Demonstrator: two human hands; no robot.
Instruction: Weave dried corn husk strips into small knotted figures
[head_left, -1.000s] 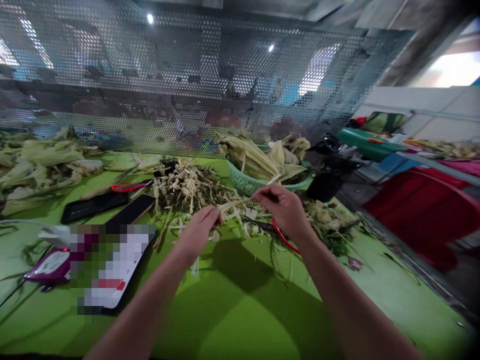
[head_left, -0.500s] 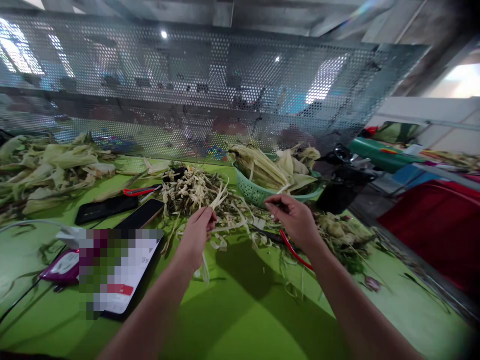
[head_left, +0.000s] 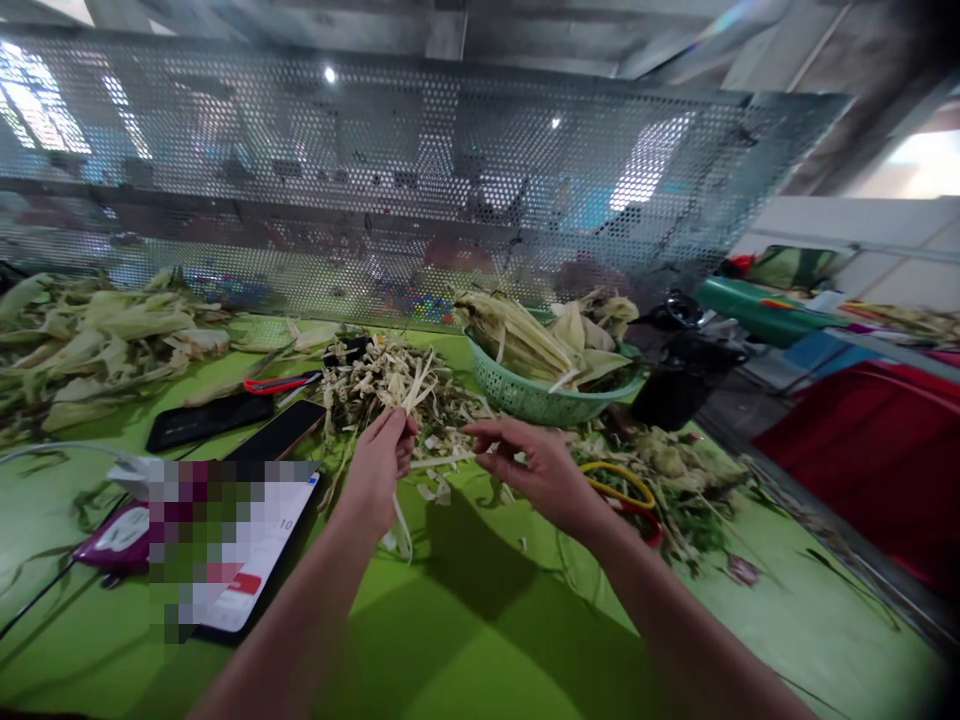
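Note:
My left hand point(head_left: 379, 465) is closed in a pinch around a small bunch of pale corn husk strips point(head_left: 414, 392). Their split ends fan out above the fingers, and a loose tail hangs below the hand. To the right, my right hand point(head_left: 536, 470) is held with its fingers apart and pointing left, nothing plainly gripped in them. A pale strip lies by its fingertips; contact cannot be made out. Behind both hands spreads a heap of knotted husk pieces point(head_left: 360, 390). Scissors with yellow and red handles point(head_left: 619, 482) lie partly hidden beside my right wrist.
A green basket point(head_left: 517, 395) of dried husks stands at the back, before a perforated metal screen point(head_left: 450, 180). More husks point(head_left: 112, 340) are piled at left. Phones point(head_left: 210, 420), a tablet point(head_left: 255, 570) and a red-handled cutter point(head_left: 277, 384) lie on the left. Plant scraps point(head_left: 690, 470) lie at right.
My right hand has moved left and down, from near the basket toward my left hand, its fingers spreading. The left hand has shifted slightly left, still pinching the strips. More of the scissors' handles shows.

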